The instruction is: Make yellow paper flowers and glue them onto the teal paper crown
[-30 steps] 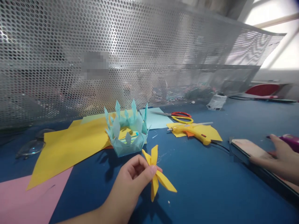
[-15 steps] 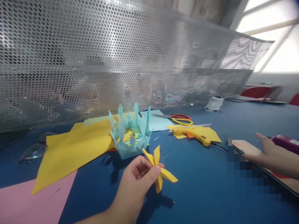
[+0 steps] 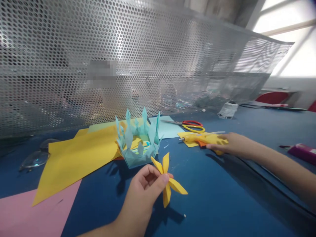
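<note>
Head view: you hold a yellow paper flower (image 3: 174, 186) in your left hand (image 3: 142, 196), thumb and fingers pinched at its middle, four narrow petals spreading out; it sits near and central in the scene, lifted over the blue worktop (image 3: 212, 200), with a shadow below and a small white speck by that shadow.

Just beyond it, slightly left, stands a pale blue-green paper crown (image 3: 138, 161) with upright points; you can see striped, coloured paper within its ring.

Your right hand (image 3: 232, 143) reaches in from the right and touches the rear part of a yellow glue gun (image 3: 192, 138); its fingers lie over that part, but whether they have closed round it you cannot tell; the gun rests on a small yellow sheet (image 3: 189, 144), nozzle to the left.

Scissors (image 3: 183, 124) with one red and one yellow handle lie just beyond the gun, blades across a light blue sheet (image 3: 168, 133); left of the crown spreads a large yellow sheet (image 3: 79, 159), with a pink sheet (image 3: 37, 214) nearer you and clear glasses (image 3: 34, 160) at far left; a purple item (image 3: 302, 152) lies at right.
</note>
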Tool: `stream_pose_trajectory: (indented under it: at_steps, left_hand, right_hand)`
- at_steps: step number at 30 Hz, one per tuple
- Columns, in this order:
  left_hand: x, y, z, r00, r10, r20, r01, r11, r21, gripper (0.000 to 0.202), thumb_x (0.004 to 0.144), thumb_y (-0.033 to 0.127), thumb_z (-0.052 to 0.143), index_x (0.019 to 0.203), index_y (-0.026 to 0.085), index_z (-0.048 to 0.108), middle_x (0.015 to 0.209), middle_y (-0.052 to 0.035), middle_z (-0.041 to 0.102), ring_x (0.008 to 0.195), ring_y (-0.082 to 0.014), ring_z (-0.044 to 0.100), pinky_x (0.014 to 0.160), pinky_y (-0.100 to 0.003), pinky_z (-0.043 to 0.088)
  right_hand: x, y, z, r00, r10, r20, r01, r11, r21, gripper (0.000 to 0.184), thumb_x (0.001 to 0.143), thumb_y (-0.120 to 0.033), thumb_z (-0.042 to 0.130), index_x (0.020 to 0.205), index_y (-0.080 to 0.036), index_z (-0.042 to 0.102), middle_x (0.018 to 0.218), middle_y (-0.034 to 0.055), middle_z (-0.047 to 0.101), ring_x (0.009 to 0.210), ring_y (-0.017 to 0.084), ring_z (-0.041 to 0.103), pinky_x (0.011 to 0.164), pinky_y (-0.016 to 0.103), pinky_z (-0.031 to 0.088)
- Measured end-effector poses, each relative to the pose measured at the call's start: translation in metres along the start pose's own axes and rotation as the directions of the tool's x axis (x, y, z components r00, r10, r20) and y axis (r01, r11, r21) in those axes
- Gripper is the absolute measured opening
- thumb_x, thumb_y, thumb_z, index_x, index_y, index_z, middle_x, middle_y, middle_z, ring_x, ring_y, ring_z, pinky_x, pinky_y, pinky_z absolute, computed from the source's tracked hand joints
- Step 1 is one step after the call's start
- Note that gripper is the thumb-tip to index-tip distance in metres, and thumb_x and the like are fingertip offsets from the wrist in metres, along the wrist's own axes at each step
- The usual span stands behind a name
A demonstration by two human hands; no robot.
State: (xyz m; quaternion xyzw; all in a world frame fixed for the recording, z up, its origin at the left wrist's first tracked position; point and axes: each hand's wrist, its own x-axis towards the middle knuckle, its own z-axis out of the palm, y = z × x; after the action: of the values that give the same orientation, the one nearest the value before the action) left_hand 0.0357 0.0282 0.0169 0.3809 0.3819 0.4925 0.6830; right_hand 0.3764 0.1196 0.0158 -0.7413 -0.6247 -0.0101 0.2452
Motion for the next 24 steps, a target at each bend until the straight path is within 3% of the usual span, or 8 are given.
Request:
stream_pose_trajectory:
  at_steps: [1, 3, 6, 12, 17, 21, 24]
  left_hand:
    - [0.000, 0.000, -0.001, 1.000, 0.001, -0.001, -0.001, 1.000, -0.001, 0.040, 0.061, 0.043, 0.085, 0.061, 0.020, 0.054, 0.073, -0.0007, 0.070, 0.083, -0.0157, 0.062, 0.074, -0.022, 0.045]
    - [-0.001, -0.001, -0.002, 1.000, -0.006, 0.001, 0.006, 1.000, -0.003, 0.040, 0.063, 0.045, 0.084, 0.063, 0.020, 0.053, 0.073, 0.0001, 0.069, 0.079, -0.0140, 0.059, 0.071, -0.021, 0.044]
    - [-0.002, -0.002, -0.003, 0.999, -0.032, 0.012, 0.032, 0.999, -0.011, 0.042, 0.065, 0.048, 0.082, 0.066, 0.020, 0.051, 0.072, 0.0016, 0.068, 0.070, -0.0115, 0.054, 0.065, -0.020, 0.043]
    - [-0.003, -0.001, -0.001, 0.997, -0.062, 0.046, 0.063, 0.998, -0.018, 0.041, 0.068, 0.048, 0.080, 0.068, 0.021, 0.049, 0.073, -0.0002, 0.070, 0.069, -0.0123, 0.056, 0.067, -0.022, 0.046]
    - [0.001, -0.002, -0.002, 0.994, -0.096, 0.046, 0.098, 0.994, -0.044, 0.042, 0.066, 0.047, 0.082, 0.068, 0.020, 0.050, 0.079, -0.0031, 0.073, 0.066, -0.0123, 0.058, 0.062, -0.024, 0.050]
    - [0.005, -0.002, -0.002, 0.995, -0.099, 0.033, 0.101, 0.991, -0.088, 0.039, 0.065, 0.043, 0.084, 0.070, 0.019, 0.053, 0.075, -0.0004, 0.072, 0.064, -0.0089, 0.058, 0.065, -0.020, 0.048]
    - [0.005, -0.002, -0.002, 0.993, -0.115, 0.032, 0.117, 0.988, -0.103, 0.037, 0.066, 0.039, 0.084, 0.069, 0.019, 0.054, 0.076, -0.0009, 0.073, 0.061, -0.0076, 0.058, 0.060, -0.017, 0.047]
  right_hand:
    - [0.002, -0.013, 0.005, 0.992, -0.018, 0.123, 0.020, 1.000, -0.018, 0.028, 0.097, -0.036, 0.049, 0.112, -0.016, 0.062, 0.115, 0.0038, 0.061, 0.099, 0.024, 0.062, 0.081, 0.039, 0.053]
    - [0.003, -0.035, 0.010, 0.958, -0.017, 0.286, 0.035, 0.998, -0.057, 0.030, 0.092, -0.034, 0.058, 0.117, -0.017, 0.058, 0.117, 0.0070, 0.061, 0.096, 0.022, 0.063, 0.080, 0.041, 0.054]
    - [-0.003, -0.054, 0.009, 0.932, -0.002, 0.362, 0.038, 0.995, -0.093, 0.031, 0.092, -0.034, 0.058, 0.118, -0.017, 0.058, 0.118, 0.0072, 0.060, 0.098, 0.022, 0.062, 0.081, 0.042, 0.053]
    - [-0.013, -0.051, 0.005, 0.957, 0.055, 0.284, -0.044, 0.998, -0.045, 0.029, 0.092, -0.034, 0.058, 0.116, -0.018, 0.059, 0.118, 0.0066, 0.060, 0.098, 0.022, 0.062, 0.081, 0.041, 0.053]
    - [-0.020, -0.054, 0.003, 0.981, 0.087, 0.173, -0.122, 0.971, 0.204, 0.031, 0.093, -0.033, 0.058, 0.120, -0.018, 0.056, 0.118, 0.0078, 0.060, 0.096, 0.021, 0.063, 0.080, 0.042, 0.054]
    - [-0.035, -0.073, 0.004, 0.977, -0.010, 0.215, -0.093, 0.882, 0.463, 0.029, 0.094, -0.034, 0.056, 0.117, -0.016, 0.057, 0.109, 0.0061, 0.063, 0.086, 0.018, 0.064, 0.073, 0.037, 0.055]
    - [-0.049, -0.087, 0.005, 0.970, -0.096, 0.225, -0.047, 0.829, 0.557, 0.023, 0.094, -0.036, 0.054, 0.104, -0.015, 0.059, 0.090, 0.0015, 0.063, 0.069, 0.013, 0.061, 0.062, 0.030, 0.053]
